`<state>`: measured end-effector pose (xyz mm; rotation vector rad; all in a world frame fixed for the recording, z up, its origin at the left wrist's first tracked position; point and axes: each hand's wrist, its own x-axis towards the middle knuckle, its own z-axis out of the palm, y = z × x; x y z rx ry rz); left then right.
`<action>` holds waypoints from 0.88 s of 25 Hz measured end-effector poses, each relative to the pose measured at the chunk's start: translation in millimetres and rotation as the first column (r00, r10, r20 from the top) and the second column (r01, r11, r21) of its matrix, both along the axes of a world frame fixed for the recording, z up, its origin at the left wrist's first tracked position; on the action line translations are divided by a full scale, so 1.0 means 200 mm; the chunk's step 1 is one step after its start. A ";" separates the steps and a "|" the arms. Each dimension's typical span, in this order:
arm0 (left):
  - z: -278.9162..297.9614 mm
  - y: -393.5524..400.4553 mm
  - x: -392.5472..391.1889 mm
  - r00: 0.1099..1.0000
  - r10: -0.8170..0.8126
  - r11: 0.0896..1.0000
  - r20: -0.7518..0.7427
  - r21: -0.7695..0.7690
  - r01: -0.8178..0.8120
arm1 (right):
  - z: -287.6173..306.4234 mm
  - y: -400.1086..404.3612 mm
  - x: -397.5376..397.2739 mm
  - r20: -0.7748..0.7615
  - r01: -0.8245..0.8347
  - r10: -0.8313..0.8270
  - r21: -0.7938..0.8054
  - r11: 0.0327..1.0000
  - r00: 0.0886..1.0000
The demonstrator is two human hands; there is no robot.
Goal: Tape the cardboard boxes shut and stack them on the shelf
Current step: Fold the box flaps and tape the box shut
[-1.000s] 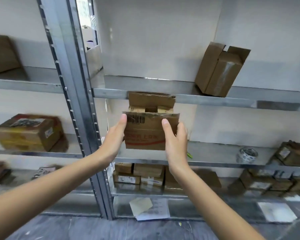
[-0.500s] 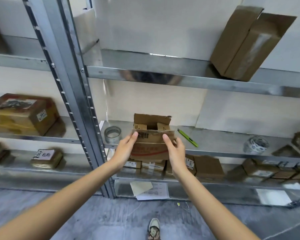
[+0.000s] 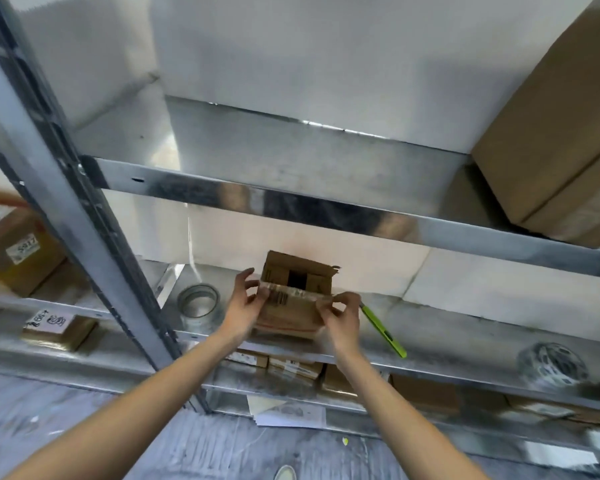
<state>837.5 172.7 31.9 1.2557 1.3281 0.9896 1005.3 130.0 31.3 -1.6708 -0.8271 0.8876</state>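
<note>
A galvanised steel shelf unit (image 3: 326, 209) with a perforated upright (image 3: 84, 237) carries goods on several tiers: its middle shelf (image 3: 447, 341) bears a small open-topped cardboard box (image 3: 291, 313), a clear tape roll (image 3: 198, 301) just to its left, a green utility knife (image 3: 383, 332) just to its right and a patterned tape roll (image 3: 551, 367) farther right. A large cardboard box (image 3: 561, 140) sits tilted on the tier above, and labelled boxes (image 3: 293, 367) line the tier below. In the left bay rest a brown labelled box (image 3: 18, 254) and a flat labelled packet (image 3: 58, 329), while sheets of paper (image 3: 288, 414) lie on the lowest level above the grey floor (image 3: 187, 452).
</note>
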 end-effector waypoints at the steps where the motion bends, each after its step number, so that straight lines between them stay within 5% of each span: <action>1: -0.05 0.05 0.00 0.999 -0.010 1.000 -0.047 -0.019 0.010 | -0.03 0.05 0.01 0.053 -0.010 0.012 -0.044 0.999 0.999; 4: -0.19 0.10 -0.02 0.986 -0.046 0.998 -0.161 -0.040 0.040 | -0.04 0.10 0.01 0.103 -0.102 0.119 -0.154 0.983 0.988; 6: -0.23 0.12 -0.04 0.978 -0.061 0.998 -0.199 -0.006 0.061 | -0.02 0.14 0.03 0.306 -0.192 0.259 -0.232 0.953 0.916; 8: -0.22 0.13 -0.04 0.977 -0.057 0.998 -0.203 0.012 0.061 | 0.02 0.19 0.06 0.624 -0.267 0.456 -0.377 0.887 0.634; 10: -0.22 0.13 -0.04 0.982 -0.076 0.997 -0.174 -0.014 0.074 | 0.04 0.21 0.05 0.738 -0.343 0.569 -0.462 0.818 0.362; 13: -0.24 0.14 -0.09 0.971 -0.099 0.995 -0.220 -0.004 0.100 | 0.02 0.14 0.01 0.775 -0.353 0.603 -0.519 0.779 0.191; 15: -0.30 0.15 -0.22 0.841 -0.038 0.979 -0.540 0.147 0.138 | -0.02 0.10 0.00 0.775 -0.324 0.602 -0.528 0.785 0.195; 16: -0.35 0.15 -0.31 0.688 0.023 0.956 -0.725 0.217 0.196 | -0.03 0.11 -0.01 0.775 -0.317 0.592 -0.517 0.795 0.222; 18: -0.43 0.14 -0.46 0.361 -0.010 0.953 -0.932 0.101 0.286 | -0.04 0.14 -0.02 0.770 -0.316 0.571 -0.487 0.814 0.284; 19: -0.45 0.14 -0.51 0.267 -0.081 0.961 -0.960 -0.004 0.277 | -0.05 0.15 -0.02 0.772 -0.317 0.557 -0.469 0.824 0.307; 20: -0.45 0.14 -0.53 0.233 -0.118 0.962 -0.965 -0.052 0.268 | -0.06 0.15 -0.02 0.774 -0.318 0.546 -0.455 0.832 0.321; 22: -0.42 0.16 -0.53 0.317 -0.069 0.951 -0.946 0.034 0.306 | -0.07 0.15 -0.01 0.773 -0.325 0.533 -0.434 0.840 0.344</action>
